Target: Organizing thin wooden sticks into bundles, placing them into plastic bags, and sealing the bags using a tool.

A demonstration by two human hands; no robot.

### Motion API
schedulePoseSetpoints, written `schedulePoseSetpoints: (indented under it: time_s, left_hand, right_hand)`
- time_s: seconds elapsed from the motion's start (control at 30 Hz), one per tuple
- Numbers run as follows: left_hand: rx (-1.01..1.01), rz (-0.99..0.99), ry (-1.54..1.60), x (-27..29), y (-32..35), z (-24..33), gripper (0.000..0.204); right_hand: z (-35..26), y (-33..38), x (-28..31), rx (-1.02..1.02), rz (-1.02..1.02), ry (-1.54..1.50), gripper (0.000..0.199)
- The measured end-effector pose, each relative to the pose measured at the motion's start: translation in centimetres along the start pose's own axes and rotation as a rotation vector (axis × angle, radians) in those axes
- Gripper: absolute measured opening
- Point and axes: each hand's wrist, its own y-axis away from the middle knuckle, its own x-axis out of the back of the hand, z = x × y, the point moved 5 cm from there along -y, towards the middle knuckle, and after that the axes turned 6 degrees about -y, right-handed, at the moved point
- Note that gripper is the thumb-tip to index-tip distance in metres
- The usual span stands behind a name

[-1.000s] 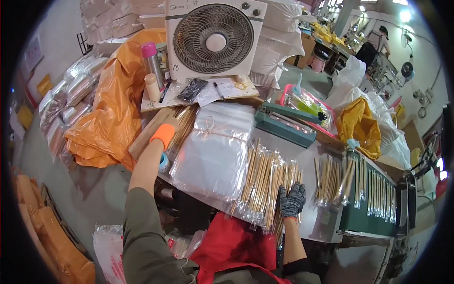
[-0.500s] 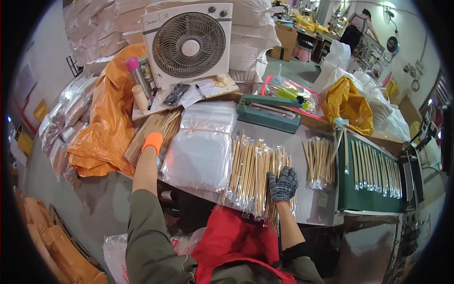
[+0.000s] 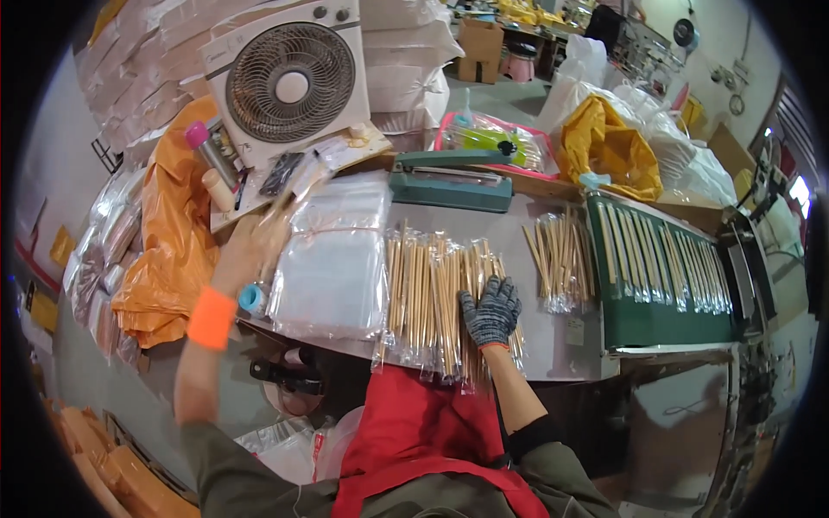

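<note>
My left hand, with an orange band on its wrist, is at the left end of the table, beside a stack of clear plastic bags tied with string. Motion smears its fingers, and pale wooden sticks show blurred next to them. Whether it grips any of them is unclear. My right hand, in a grey knitted glove, lies with its fingers stretched over the right side of a spread of wooden sticks in clear wrappers. Beside my left hand sits a light blue ring-shaped roll.
A green bag sealer stands behind the sticks. More wrapped sticks lie to the right, and others line a green belt. A box fan, a pink-capped bottle and an orange plastic sheet are at the left.
My left hand has moved back toward me and turned, uncovering the blue roll. My right hand stays on the wrapped sticks. The whole view has shifted and tilted slightly.
</note>
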Motion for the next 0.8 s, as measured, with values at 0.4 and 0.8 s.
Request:
schedulePoseSetpoints:
  time_s: [0.4, 0.8]
  left_hand:
    - [0.517, -0.317, 0.455, -9.0, 1.1, 21.7, 0.07]
    - [0.859, -0.223, 0.979, -21.4, -3.7, 24.6, 0.072]
  right_hand:
    - [4.7, -2.1, 0.2, 0.068, -0.279, -0.333, 0.085]
    - [4.1, -4.7, 1.2, -0.06, -0.389, -0.625, 0.09]
